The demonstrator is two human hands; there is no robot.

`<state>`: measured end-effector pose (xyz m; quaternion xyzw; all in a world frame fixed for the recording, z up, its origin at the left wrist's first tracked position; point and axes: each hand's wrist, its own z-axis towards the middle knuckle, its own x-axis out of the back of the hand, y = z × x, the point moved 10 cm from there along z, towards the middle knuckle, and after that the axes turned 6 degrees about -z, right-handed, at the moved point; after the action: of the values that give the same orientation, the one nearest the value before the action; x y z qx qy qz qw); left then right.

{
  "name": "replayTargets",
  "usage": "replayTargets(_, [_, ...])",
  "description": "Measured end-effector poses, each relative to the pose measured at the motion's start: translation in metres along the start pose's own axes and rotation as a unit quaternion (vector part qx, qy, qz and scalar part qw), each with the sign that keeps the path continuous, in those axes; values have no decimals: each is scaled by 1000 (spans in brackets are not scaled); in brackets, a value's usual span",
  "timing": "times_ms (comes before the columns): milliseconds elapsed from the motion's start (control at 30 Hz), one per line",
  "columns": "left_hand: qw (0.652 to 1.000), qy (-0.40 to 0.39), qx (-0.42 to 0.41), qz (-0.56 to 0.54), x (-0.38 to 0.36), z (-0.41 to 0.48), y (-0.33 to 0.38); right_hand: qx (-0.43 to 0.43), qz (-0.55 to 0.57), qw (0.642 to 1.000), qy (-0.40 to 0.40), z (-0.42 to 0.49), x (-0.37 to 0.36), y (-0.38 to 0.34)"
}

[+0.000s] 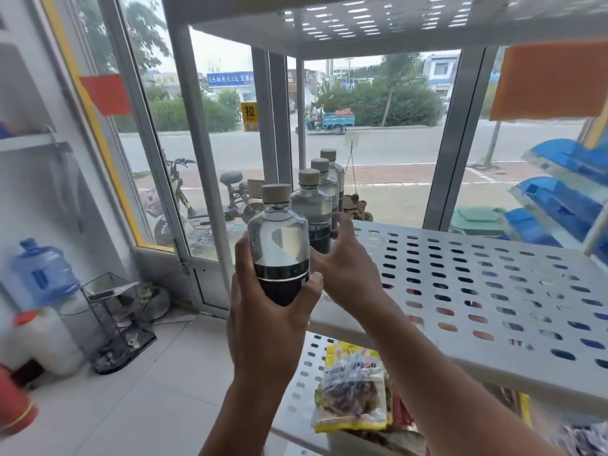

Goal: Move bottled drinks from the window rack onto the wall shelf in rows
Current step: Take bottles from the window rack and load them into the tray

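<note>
A clear bottle with a tan cap and black label (278, 248) is held up just off the left edge of the white perforated rack shelf (477, 284), with my left hand (266, 320) gripped around its lower part. Behind it three more such bottles stand in a line on the shelf: the nearest (312, 209), the middle one (325, 179) and the farthest (334, 166). My right hand (345, 261) wraps around the label of the nearest standing bottle.
A second perforated shelf (394, 24) hangs overhead. The lower shelf holds a yellow snack bag (353, 390). Window glass lies behind the rack. A wire basket (118, 320), a blue water jug (42, 271) and a white canister (42, 340) sit on the floor left. Blue bins (559, 199) stand right.
</note>
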<state>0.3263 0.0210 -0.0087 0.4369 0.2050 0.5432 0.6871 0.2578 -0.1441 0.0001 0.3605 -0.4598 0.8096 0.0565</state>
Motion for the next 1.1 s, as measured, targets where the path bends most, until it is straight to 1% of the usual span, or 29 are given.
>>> replayTargets(100, [1000,-6,2,-2,8,-2,3,-8,3,999,33,10,-11,-4])
replayTargets(233, [1000,-7,7,-6,16,-5,2,-24,30,998,52,24,-20,1])
replayTargets(400, [999,-19,22,-24,16,-8,1,-23,77,992,97,17,-4,10])
replayTargets(567, [998,-36,15,-57,-1,-11,17,-9,104,977,185,-14,57,26])
replayTargets(733, [989,-80,-3,-122,-42,-25,48,-33,146,956,252,-62,135,55])
replayTargets(900, [969,-167,-9,-182,-104,-62,91,-60,186,924,330,-130,214,89])
replayTargets(1100, [932,-288,-43,-217,-172,-129,157,-87,127,895,417,-228,302,121])
